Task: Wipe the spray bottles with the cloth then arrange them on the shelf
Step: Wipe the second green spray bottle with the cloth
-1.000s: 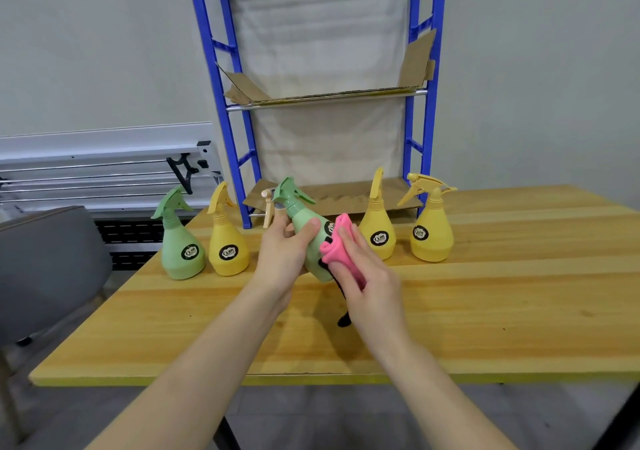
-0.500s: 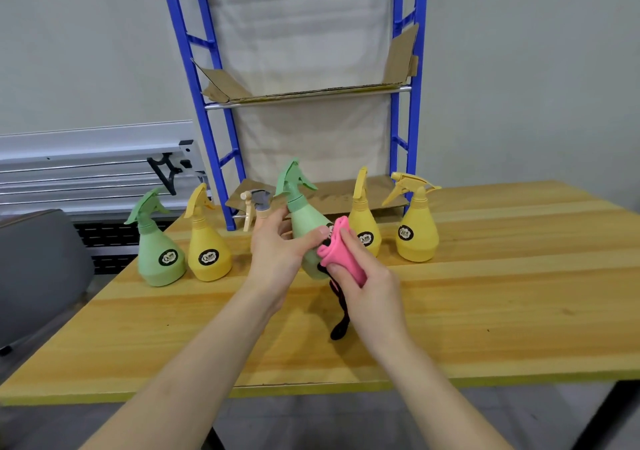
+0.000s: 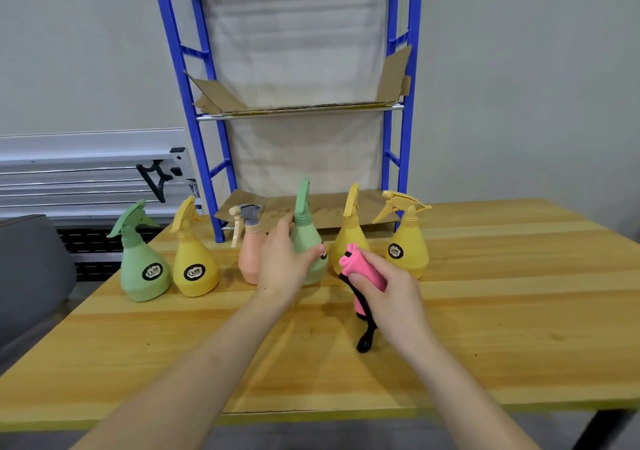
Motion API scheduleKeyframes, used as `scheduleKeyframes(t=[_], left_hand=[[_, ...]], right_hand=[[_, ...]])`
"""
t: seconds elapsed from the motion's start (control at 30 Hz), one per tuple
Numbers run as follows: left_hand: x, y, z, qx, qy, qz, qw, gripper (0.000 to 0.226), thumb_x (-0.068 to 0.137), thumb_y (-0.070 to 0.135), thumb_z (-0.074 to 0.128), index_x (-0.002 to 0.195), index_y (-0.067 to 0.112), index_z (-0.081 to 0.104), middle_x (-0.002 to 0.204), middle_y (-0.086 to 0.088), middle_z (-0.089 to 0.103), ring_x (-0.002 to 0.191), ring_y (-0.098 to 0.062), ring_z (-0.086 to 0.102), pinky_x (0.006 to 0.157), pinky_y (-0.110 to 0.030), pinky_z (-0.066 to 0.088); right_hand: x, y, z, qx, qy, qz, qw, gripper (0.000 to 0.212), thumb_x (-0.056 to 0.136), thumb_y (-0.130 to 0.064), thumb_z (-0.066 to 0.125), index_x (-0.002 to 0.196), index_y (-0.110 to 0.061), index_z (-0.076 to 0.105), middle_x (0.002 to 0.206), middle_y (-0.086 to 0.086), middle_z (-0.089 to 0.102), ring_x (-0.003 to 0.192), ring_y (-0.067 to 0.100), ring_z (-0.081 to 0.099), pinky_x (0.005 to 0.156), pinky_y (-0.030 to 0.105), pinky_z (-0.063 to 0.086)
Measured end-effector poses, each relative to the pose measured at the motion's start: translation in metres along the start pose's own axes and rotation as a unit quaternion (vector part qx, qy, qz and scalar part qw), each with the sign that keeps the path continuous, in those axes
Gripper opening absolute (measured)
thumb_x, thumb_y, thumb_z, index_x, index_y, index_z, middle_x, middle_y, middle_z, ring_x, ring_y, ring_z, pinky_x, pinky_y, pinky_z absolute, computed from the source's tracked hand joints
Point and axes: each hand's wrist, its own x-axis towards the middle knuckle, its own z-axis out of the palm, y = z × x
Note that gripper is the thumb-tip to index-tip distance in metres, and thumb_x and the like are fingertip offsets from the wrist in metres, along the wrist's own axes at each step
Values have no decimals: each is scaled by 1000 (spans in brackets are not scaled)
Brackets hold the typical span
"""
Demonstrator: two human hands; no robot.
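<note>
Wooden table (image 3: 485,311) against a pale wall, blue shelf (image 3: 403,103) standing at its far edge, cardboard lining the tiers. Nothing on any visible tier yet.

Six bottles on the table, none on the shelf: green bottle (image 3: 143,269) far left, yellow bottle (image 3: 194,266) beside it, peach bottle (image 3: 250,252) next, then held bottle (image 3: 306,241), green too, then mid yellow bottle (image 3: 348,238) and right yellow bottle (image 3: 408,245). Five of them upright, well apart from the hands.

Left hand (image 3: 282,262) wrapped round the held bottle's body, thumb across the front near the label, fingers behind; bottle upright, whether its base touches the wood cannot be told. Right hand (image 3: 384,293) clenched on rolled pink cloth (image 3: 360,269), black loop hanging below toward the table. Cloth just beside the held bottle, not touching it.

Judged from this: wiping stage, early. Held bottle probably in hand for wiping or just wiped; cannot tell which, no visible dirt or shine to go by. Same for the other five: cleaned or not, impossible to say. Arranging not begun, since all shelf tiers in view bare of bottles. Left to do: likely most of the wiping, and the whole of the placing, six bottles in all.
</note>
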Motion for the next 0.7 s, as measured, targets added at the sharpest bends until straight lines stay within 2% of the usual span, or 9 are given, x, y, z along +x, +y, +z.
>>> scheduleKeyframes(t=[0.1, 0.17, 0.23, 0.3, 0.4, 0.47, 0.57, 0.63, 0.7], left_hand=[[5, -9, 12, 15, 2, -13, 1000, 83, 78, 37, 88, 147, 20, 44, 138, 4, 60, 127, -15, 56, 98, -28, 47], [7, -13, 20, 31, 7, -25, 999, 84, 79, 38, 87, 147, 19, 43, 139, 2, 59, 127, -18, 57, 101, -35, 51], [8, -16, 25, 43, 8, -31, 999, 84, 79, 38, 87, 147, 18, 43, 138, 0, 60, 126, -20, 57, 101, -38, 52], [11, -20, 28, 43, 7, -39, 998, 86, 78, 38, 88, 147, 16, 42, 137, -1, 60, 126, -21, 57, 102, -40, 52], [15, -22, 30, 36, 5, -56, 998, 89, 75, 35, 90, 146, 15, 41, 138, -4, 60, 129, -24, 57, 106, -44, 51], [14, -20, 30, 32, 12, -65, 997, 94, 73, 35, 92, 148, 13, 40, 142, -8, 56, 134, -26, 53, 110, -44, 48], [3, -14, 25, 37, 40, -55, 997, 98, 75, 35, 91, 153, 12, 35, 147, -11, 46, 136, -28, 48, 113, -44, 44], [-6, -8, 20, 26, 57, -32, 997, 90, 79, 32, 89, 151, 13, 37, 143, -7, 43, 134, -24, 44, 112, -38, 41], [-13, 2, 16, 14, 76, -5, 997, 78, 83, 30, 85, 145, 15, 42, 133, 2, 41, 126, -13, 38, 106, -28, 36]], right_hand=[[8, -1, -8, -6, 6, -8, 1000, 45, 99, -27, 73, 143, -33, 67, 109, -18, 74, 96, 1, 67, 77, 14, 54], [11, -2, -11, 10, 16, -8, 1000, 44, 100, -26, 71, 143, -34, 66, 108, -20, 74, 100, 4, 68, 85, 24, 58], [14, 0, -13, 27, 30, -19, 999, 41, 101, -24, 70, 140, -35, 68, 109, -17, 74, 102, 5, 67, 90, 29, 58], [15, 1, -13, 36, 40, -30, 998, 36, 101, -22, 70, 133, -38, 71, 110, -10, 73, 102, 5, 66, 89, 29, 57], [17, 1, -14, 44, 44, -37, 997, 39, 100, -19, 71, 120, -53, 67, 108, -6, 71, 99, 6, 65, 80, 21, 55], [18, 0, -15, 50, 50, -38, 997, 39, 100, -19, 70, 120, -52, 67, 110, -10, 72, 101, 3, 65, 81, 18, 53], [20, -1, -17, 53, 62, -42, 996, 35, 102, -20, 69, 132, -37, 70, 113, -13, 70, 106, 1, 65, 84, 16, 50], [21, -4, -18, 66, 66, -44, 995, 37, 102, -19, 69, 137, -32, 70, 112, -11, 69, 104, 2, 65, 81, 15, 52], [21, -7, -19, 74, 72, -49, 993, 38, 102, -20, 69, 138, -33, 70, 113, -12, 69, 107, 3, 65, 83, 17, 54]])
